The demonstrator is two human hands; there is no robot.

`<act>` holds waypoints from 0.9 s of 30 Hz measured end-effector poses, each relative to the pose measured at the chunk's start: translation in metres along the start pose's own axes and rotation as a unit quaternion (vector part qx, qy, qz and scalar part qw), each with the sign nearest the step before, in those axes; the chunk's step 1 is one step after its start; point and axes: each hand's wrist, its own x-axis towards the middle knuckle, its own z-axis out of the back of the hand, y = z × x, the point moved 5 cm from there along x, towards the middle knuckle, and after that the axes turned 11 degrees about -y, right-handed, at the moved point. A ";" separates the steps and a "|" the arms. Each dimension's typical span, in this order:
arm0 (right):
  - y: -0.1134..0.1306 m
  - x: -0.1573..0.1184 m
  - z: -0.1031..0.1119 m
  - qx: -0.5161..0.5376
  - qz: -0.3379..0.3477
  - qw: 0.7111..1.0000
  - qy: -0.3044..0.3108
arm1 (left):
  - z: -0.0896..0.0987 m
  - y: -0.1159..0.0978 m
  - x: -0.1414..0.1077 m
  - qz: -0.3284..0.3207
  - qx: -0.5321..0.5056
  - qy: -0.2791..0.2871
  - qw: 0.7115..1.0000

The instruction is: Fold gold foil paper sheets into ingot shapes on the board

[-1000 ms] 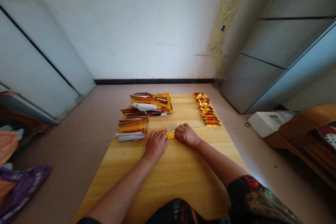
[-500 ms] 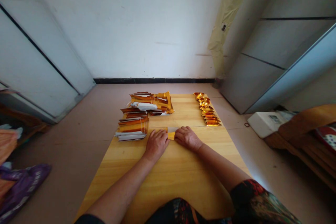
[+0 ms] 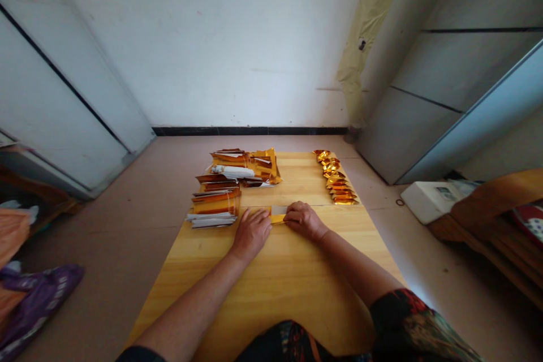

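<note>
A small sheet of gold foil paper lies on the wooden table between my two hands, a gold strip along its near edge and its pale grey side facing up behind. Its left end is under the bent fingers of my left hand, which hold it against the tabletop. On the other end, my right hand has its fingers curled and pinching the near edge. My palms hide both ends of the sheet. Close beyond my left hand stands a bundle of gold and white paper sheets.
Another bundle of gold paper sits at the table's far left. A row of folded shiny gold pieces runs along the far right edge. A white box and wooden furniture stand at right; a purple bag lies on the floor at left.
My right hand has slid slightly right and away from me along the sheet. The gold strip at the near edge looks narrower, with more grey showing. My left hand has barely moved.
</note>
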 end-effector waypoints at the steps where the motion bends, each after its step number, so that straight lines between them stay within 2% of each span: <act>1: 0.000 0.000 0.000 -0.001 0.001 1.000 0.002 | 0.001 0.001 0.000 0.000 -0.004 0.004 1.000; 9: 0.008 0.002 0.001 -0.059 0.019 0.997 0.038 | 0.002 0.003 -0.001 -0.009 -0.017 0.002 1.000; 15: 0.005 0.002 -0.002 -0.081 0.013 0.996 0.029 | 0.000 0.003 -0.002 -0.003 -0.012 0.000 1.000; 20: 0.002 0.003 -0.002 -0.027 -0.014 0.999 0.018 | -0.001 0.006 -0.002 -0.020 -0.003 -0.003 1.000; 24: -0.003 0.004 0.000 0.035 -0.020 0.999 0.009 | 0.003 0.005 0.000 -0.052 0.005 -0.031 0.998; 27: -0.004 0.007 0.000 0.037 -0.037 0.998 0.019 | 0.005 0.004 0.003 -0.057 -0.009 -0.039 0.998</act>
